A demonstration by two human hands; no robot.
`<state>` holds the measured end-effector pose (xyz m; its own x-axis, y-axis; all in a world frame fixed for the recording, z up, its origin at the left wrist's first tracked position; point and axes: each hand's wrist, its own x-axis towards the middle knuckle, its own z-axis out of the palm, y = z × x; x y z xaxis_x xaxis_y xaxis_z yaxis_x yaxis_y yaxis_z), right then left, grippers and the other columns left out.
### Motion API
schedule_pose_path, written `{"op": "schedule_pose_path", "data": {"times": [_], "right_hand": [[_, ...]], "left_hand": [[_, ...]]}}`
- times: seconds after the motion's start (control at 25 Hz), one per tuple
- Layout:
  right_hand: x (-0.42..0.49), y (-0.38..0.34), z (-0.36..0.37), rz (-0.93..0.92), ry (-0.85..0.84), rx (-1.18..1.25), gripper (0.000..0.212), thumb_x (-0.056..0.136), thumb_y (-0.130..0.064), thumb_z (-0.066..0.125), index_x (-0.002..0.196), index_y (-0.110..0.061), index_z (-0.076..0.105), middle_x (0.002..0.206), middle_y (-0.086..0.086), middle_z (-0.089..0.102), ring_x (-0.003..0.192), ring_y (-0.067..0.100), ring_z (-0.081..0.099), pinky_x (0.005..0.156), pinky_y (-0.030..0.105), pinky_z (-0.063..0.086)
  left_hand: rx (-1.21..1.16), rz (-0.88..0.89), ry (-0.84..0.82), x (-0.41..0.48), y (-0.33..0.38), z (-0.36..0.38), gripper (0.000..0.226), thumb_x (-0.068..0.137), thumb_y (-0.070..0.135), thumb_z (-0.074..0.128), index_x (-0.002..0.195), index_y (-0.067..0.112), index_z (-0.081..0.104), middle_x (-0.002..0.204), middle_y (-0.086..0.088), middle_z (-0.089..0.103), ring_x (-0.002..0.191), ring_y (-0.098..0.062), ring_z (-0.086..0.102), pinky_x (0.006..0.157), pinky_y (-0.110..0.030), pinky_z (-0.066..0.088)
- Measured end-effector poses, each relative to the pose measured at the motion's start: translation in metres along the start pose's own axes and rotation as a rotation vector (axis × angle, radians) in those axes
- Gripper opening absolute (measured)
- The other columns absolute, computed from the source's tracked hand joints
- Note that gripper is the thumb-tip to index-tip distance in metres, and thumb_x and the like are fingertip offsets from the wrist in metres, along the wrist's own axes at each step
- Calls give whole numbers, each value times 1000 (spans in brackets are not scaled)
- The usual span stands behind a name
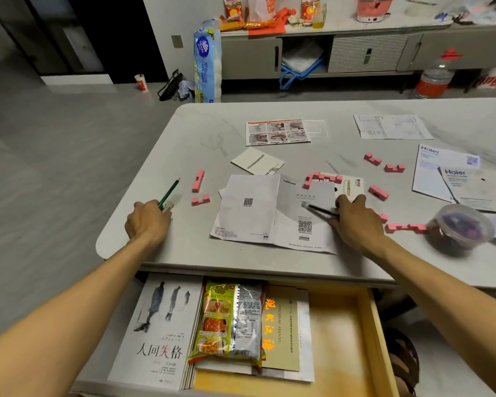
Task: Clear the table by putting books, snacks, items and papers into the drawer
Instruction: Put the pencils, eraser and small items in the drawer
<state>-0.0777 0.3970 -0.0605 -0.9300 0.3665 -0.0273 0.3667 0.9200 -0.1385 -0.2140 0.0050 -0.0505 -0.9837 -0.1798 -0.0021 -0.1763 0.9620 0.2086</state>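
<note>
Gathering writing tools: left hand (148, 222) grips a green pencil (170, 191); right hand (357, 222) pinches a dark pen (320, 210) lying on the booklet (258, 207) on the worktop (206, 133). Next, likely both go down into the open drawer (341, 339).

Seen from head height, facing forward and down, close over the table (206, 133) and open drawer (341, 325).
</note>
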Motion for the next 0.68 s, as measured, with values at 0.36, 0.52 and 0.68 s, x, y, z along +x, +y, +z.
{"op": "schedule_pose_path", "data": {"times": [0.36, 0.52, 0.68], "right_hand": [[-22, 22, -8, -57, 135, 43, 29, 103, -32, 35, 122, -11, 43, 113, 21, 44, 59, 32, 49, 53, 36, 40], [-55, 44, 7, -64, 104, 33, 27, 102, -33, 37, 114, -10, 43, 108, 19, 44, 57, 32, 49, 50, 39, 44], [-49, 44, 12, -45, 65, 35, 33, 101, -35, 45, 119, -7, 44, 112, 22, 46, 76, 42, 59, 62, 44, 50]], "left_hand": [[53, 29, -34, 2, 12, 15, 33, 97, 24, 50, 123, 4, 50, 115, -23, 60, 101, -42, 59, 74, -40, 42], [-467, -103, -127, -34, 37, -7, 35, 97, 36, 49, 104, 5, 62, 95, -12, 63, 77, -30, 56, 64, -33, 41], [-1319, -208, -479, -108, 80, -34, 16, 94, 22, 47, 96, 9, 55, 77, -4, 49, 42, -8, 25, 36, -19, 19]]}}
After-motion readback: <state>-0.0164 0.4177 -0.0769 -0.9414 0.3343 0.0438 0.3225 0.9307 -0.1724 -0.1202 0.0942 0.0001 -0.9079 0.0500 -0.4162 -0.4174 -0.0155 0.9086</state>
